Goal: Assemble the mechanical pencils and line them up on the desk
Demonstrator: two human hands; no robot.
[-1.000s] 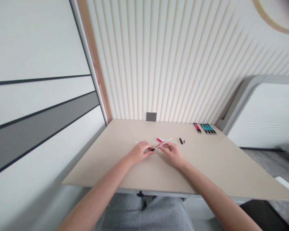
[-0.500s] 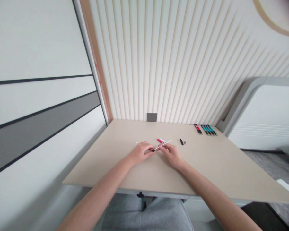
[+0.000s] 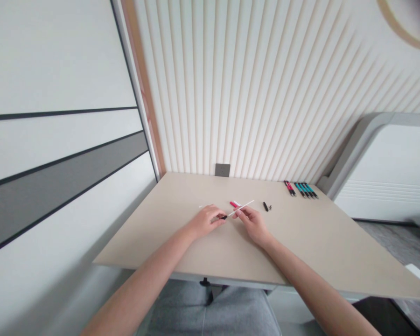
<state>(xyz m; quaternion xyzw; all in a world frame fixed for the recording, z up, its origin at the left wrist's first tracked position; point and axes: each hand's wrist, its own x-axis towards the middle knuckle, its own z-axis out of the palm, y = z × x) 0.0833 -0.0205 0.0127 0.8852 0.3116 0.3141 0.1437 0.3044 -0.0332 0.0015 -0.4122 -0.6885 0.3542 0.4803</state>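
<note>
Over the middle of the desk, my left hand point(image 3: 210, 220) pinches a small black pen part point(image 3: 224, 217) between thumb and fingers. My right hand point(image 3: 250, 221) is closed on a thin white pen refill point(image 3: 247, 204), which slants up to the right. The refill's lower end lies close to the black part, with a slight gap. Just behind my right fingers rests a pink pen barrel point(image 3: 233, 204), partly hidden, with a white piece next to it. Farther right lie a black pen grip point(image 3: 265, 206) and tiny dark bits point(image 3: 270, 207), too small to name.
Near the back right of the beige desk point(image 3: 182, 191) lie pink pens point(image 3: 290, 188) and several teal pens point(image 3: 306, 190) in a row. A small white piece point(image 3: 200, 206) sits beyond my left hand. The ribbed wall with a socket point(image 3: 222, 170) borders the back edge.
The refill has drawn away from the black part, up and to the right with my right hand, leaving a small gap. The view has shifted slightly.
</note>
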